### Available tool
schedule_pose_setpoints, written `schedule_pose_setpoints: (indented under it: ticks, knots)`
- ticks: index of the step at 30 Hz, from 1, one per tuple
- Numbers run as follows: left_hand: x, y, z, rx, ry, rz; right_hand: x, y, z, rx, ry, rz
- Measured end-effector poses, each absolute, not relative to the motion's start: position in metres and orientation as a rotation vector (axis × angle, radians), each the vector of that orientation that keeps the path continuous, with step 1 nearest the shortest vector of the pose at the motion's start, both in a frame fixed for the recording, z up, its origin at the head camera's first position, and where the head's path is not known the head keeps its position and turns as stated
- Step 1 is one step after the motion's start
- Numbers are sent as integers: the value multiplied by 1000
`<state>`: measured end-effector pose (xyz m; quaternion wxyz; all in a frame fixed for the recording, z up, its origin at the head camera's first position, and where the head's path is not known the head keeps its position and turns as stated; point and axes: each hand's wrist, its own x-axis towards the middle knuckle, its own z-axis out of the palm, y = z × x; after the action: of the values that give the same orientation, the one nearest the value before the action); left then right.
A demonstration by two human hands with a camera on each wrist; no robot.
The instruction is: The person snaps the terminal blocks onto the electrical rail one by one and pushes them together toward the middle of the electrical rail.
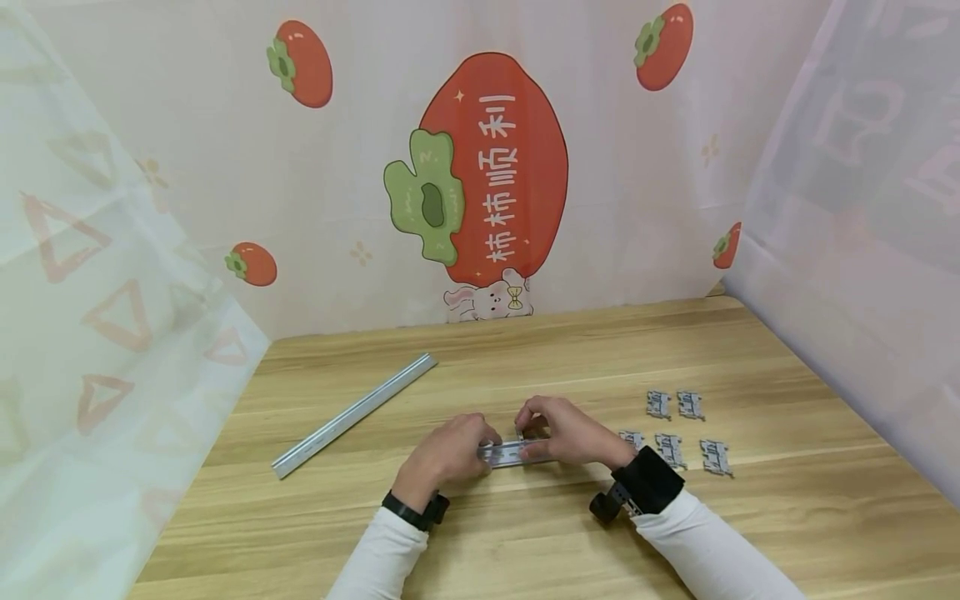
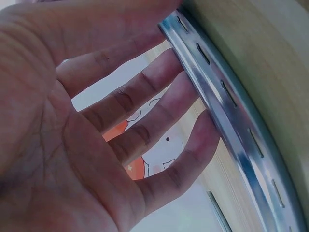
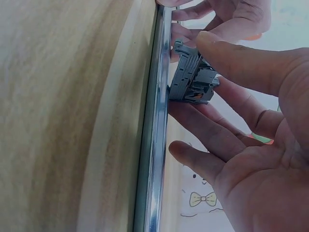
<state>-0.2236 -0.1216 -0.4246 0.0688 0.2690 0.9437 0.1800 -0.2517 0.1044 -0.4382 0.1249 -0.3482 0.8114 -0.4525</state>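
A slotted metal DIN rail (image 1: 507, 456) lies on the table in front of both hands. My left hand (image 1: 452, 450) grips it near its left end, with the thumb on one edge and the fingertips against the other side of the rail (image 2: 227, 116). My right hand (image 1: 567, 431) pinches a grey terminal block (image 3: 193, 77) between thumb and fingers. The block stands tilted at the rail, its lower edge right at the metal lip. Its right fingertips sit beside the same rail, and the hand covers the rail's right part in the head view.
A second, longer DIN rail (image 1: 354, 415) lies slantwise at the left of the wooden table (image 1: 547, 542). Several more grey terminal blocks (image 1: 670, 451) lie at the right, one partly behind my right wrist. Printed curtains (image 1: 360, 167) stand behind and at both sides.
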Motion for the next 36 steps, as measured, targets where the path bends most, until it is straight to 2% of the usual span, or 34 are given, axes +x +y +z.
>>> schedule_pose_setpoints:
  ticks: [36]
  knots:
    - [-224, -121, -424, 837, 2840, 550, -252, 104, -440, -1098, 2445, -1233]
